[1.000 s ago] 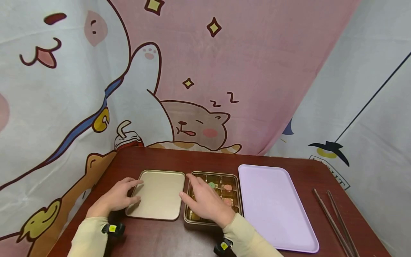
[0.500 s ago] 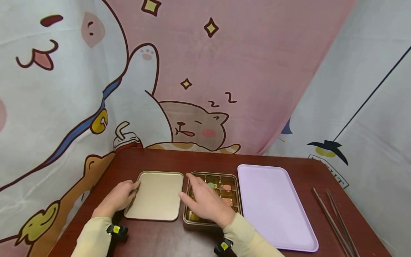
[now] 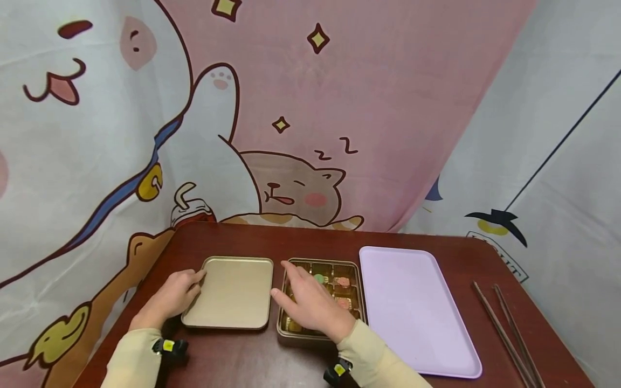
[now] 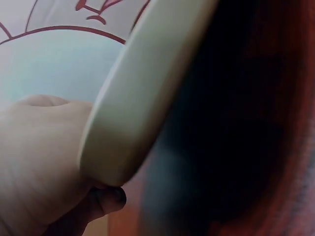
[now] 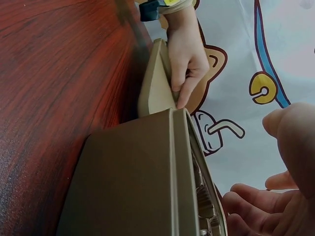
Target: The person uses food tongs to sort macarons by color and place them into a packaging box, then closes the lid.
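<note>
So the left hand (image 3: 171,298) has hold of the gold tin lid (image 3: 229,293) by its left edge, fingers curled over the rim with the thumb tucked underneath; the wrist camera shows the lid's corner (image 4: 133,123) sitting right in the grip. The lid lies flat on the dark red tabletop (image 3: 252,240), just beside the open gold tin (image 3: 356,291), with a thin gap between them. The right hand (image 3: 310,306) is spread out flat over the tin, fingers relaxed and mostly straight, thumb pointing toward the lid, not gripping anything that I can see. It covers the near-left part of the tin, so only a few compartments show, with a green sweet (image 3: 318,279) and a couple of pink sweets (image 3: 343,282) peeking out past the fingers. Right of the tin, almost touching it, sits a lilac tray (image 3: 417,307), and over by the right edge of the tabletop lies a pair of dark chopsticks (image 3: 509,337).
</note>
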Demonstrator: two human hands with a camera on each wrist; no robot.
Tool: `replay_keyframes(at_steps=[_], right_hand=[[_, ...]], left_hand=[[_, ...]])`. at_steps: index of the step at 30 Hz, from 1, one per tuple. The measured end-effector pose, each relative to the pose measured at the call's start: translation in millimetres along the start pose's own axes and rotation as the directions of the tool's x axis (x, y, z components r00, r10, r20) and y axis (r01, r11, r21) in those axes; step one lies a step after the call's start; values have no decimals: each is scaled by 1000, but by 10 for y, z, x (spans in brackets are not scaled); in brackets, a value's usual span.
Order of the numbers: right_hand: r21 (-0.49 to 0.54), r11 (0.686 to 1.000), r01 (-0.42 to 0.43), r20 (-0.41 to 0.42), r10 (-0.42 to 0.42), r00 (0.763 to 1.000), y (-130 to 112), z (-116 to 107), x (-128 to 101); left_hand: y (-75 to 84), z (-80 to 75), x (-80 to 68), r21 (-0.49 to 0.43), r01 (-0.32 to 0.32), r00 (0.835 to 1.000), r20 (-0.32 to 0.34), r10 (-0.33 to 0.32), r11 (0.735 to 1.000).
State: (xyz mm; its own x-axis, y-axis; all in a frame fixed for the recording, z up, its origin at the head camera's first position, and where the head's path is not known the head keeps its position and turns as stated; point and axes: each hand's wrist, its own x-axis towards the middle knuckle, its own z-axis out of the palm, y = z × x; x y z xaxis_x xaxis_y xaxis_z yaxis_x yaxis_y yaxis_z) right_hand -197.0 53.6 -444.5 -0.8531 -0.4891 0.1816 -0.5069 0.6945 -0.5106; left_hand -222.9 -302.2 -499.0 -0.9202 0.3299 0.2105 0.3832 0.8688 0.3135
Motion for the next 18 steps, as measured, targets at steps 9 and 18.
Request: replay_keyframes(at_steps=[9,18], right_hand=[[-1,1000,-14,0,14,1000,-8,12,8],[25,999,27,-36,-26,999,-19,23,9]], left_hand=[[184,-284,58,-25,-7,1000,-30,6,1000],[462,-440,112,-46,-76,996,-55,73,996]])
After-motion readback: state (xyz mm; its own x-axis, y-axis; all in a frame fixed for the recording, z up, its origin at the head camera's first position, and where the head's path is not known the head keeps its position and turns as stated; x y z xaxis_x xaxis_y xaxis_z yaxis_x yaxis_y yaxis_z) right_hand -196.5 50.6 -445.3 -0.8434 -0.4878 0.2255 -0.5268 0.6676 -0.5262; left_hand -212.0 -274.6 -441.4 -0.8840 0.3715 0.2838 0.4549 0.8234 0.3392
